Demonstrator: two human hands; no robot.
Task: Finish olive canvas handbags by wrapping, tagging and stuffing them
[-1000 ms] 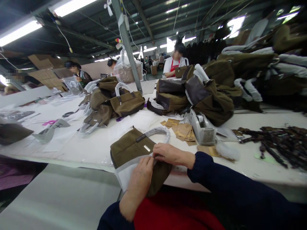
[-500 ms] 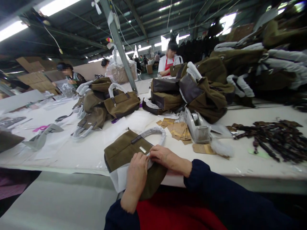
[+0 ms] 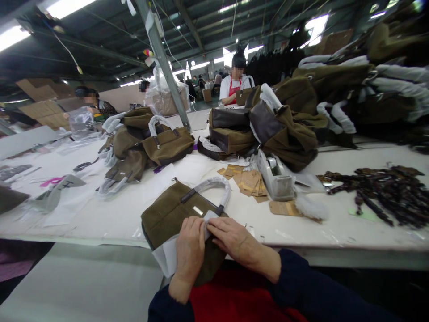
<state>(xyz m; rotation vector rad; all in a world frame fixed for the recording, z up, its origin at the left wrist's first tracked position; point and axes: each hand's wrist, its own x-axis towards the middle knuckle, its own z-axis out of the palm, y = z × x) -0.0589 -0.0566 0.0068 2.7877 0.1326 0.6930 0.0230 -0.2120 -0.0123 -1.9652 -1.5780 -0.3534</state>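
Observation:
An olive bag with a small metal plate lies tilted over the table's front edge before me. One handle, wrapped in white, arches above it. My left hand is closed on white wrapping paper that lies across the bag's front. Beside it my right hand has its fingers pressed together on the same white material, near the handle's dark leather end. The fingertips of both hands nearly meet.
Piled olive bags stand behind, with more at the right. A tape dispenser, brown tags and dark braided straps lie to the right. A person in a red apron is across the table.
My right hand has moved slightly down and right, with its fingers straighter, uncovering the handle's leather end. The bag has shifted a little left in view.

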